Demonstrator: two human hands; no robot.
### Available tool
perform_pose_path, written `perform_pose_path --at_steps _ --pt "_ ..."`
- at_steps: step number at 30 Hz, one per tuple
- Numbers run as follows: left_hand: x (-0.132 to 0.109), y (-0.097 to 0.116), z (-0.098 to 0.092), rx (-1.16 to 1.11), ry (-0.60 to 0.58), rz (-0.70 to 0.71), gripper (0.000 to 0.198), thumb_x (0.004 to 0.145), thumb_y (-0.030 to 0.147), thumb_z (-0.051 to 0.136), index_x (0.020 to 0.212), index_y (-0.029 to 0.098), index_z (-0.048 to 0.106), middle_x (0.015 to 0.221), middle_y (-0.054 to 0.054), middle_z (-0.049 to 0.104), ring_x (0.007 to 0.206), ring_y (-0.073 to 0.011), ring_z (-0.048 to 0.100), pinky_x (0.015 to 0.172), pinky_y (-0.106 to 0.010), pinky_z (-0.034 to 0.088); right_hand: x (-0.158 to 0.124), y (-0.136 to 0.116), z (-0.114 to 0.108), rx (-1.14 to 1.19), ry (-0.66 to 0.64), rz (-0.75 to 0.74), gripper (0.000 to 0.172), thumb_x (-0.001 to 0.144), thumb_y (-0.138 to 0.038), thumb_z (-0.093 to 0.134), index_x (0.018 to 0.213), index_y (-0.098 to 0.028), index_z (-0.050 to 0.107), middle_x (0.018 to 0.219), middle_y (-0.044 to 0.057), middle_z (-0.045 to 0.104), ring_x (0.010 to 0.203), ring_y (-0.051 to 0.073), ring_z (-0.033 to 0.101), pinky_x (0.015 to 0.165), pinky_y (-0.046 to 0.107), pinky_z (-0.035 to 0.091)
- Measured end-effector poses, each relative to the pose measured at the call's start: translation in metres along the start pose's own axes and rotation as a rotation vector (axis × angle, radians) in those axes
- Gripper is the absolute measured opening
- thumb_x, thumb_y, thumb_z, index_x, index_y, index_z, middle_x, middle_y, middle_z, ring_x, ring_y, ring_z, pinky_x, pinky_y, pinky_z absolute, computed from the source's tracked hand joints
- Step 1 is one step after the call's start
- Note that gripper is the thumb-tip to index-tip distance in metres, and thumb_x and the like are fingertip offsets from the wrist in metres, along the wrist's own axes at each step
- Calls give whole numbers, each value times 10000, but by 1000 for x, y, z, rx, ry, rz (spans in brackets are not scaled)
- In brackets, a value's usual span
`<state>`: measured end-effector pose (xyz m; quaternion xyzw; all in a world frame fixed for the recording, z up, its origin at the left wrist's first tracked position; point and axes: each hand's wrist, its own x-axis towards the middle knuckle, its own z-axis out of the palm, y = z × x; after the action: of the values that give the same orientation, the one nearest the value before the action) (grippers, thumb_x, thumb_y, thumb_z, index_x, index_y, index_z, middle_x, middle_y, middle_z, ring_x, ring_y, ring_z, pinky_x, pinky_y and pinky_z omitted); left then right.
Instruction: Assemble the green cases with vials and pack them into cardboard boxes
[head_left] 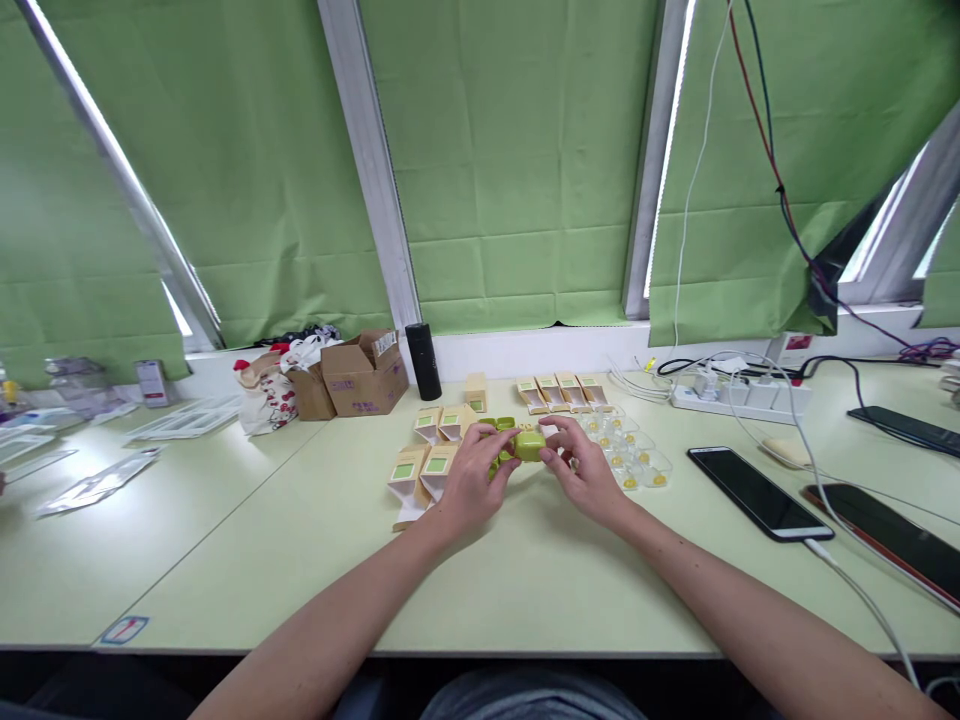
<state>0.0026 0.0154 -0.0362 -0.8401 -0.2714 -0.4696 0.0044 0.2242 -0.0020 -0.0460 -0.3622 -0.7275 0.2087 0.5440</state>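
Observation:
A small glossy green case (530, 446) with rounded corners is held just above the table, between my two hands. My left hand (474, 475) pinches its left side with thumb and fingers. At its right side, my right hand (583, 468) has thumb and index finger closed on the edge. More green cases (504, 424) stand behind and beside my left hand, partly hidden by it. Open kraft boxes with green labels (407, 472) lie left of that hand. Clear plastic trays holding small yellow pieces (636, 452) rest right of my right hand.
Behind are a row of kraft boxes (564, 390), a black cylinder (424, 362) and a brown carton (366, 375). On the right lie a phone with a cable (759, 492), a second phone (889, 535) and a white power strip (742, 397). The table's front edge (540, 654) runs below my forearms.

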Motion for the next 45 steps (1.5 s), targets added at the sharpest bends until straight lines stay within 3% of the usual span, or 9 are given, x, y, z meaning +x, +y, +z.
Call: perform_pose_path --at_steps 6,14,19,23,28,36,45 --pt "0 -4 2 -46 2 -59 334 1047 291 649 1354 171 707 1040 -153 749 1118 -313 601 882 -477 606 -2 1 0 -43 -22 -14 511 929 -332 715 1403 -293 528 838 -20 667 691 175 606 645 299 488" --pt "0 0 1 -59 -26 -138 296 1060 375 637 1245 181 762 1034 -150 728 1116 -301 621 877 -450 608 1 -1 3 -28 -13 13 397 901 -267 687 1290 -263 609 792 -24 658 639 158 600 594 284 469" --pt "3 2 -1 -62 -30 -140 305 1065 411 619 1185 183 780 995 -144 730 1065 -297 620 829 -438 599 0 2 3 -29 -35 10 382 942 -308 671 1315 -267 604 811 -15 659 662 167 608 598 293 476" --pt "4 4 -4 -47 -34 -105 291 1093 344 549 1173 183 777 976 -136 737 1063 -292 607 835 -435 586 -1 3 2 -23 -47 3 398 977 -383 664 1353 -271 592 863 8 670 705 179 628 599 295 499" --pt "4 5 -5 19 5 -81 260 1063 250 571 1261 190 727 1039 -129 764 1167 -320 562 940 -484 559 -1 0 0 24 -46 -14 382 1001 -421 645 1347 -264 597 995 52 680 860 208 664 632 295 534" --pt "3 2 -6 160 -35 52 421 1019 170 626 1435 227 593 1353 -123 710 1325 -340 478 1133 -572 431 -1 0 -2 111 -92 -13 362 1014 -462 643 1308 -254 609 1227 94 686 1030 225 653 740 317 564" --pt "3 8 -6 185 -105 129 548 993 109 633 1489 339 593 1454 -126 618 1367 -343 429 1127 -577 475 0 -2 1 100 -138 -5 339 1020 -474 631 1263 -238 636 1218 96 711 947 212 667 738 334 558"
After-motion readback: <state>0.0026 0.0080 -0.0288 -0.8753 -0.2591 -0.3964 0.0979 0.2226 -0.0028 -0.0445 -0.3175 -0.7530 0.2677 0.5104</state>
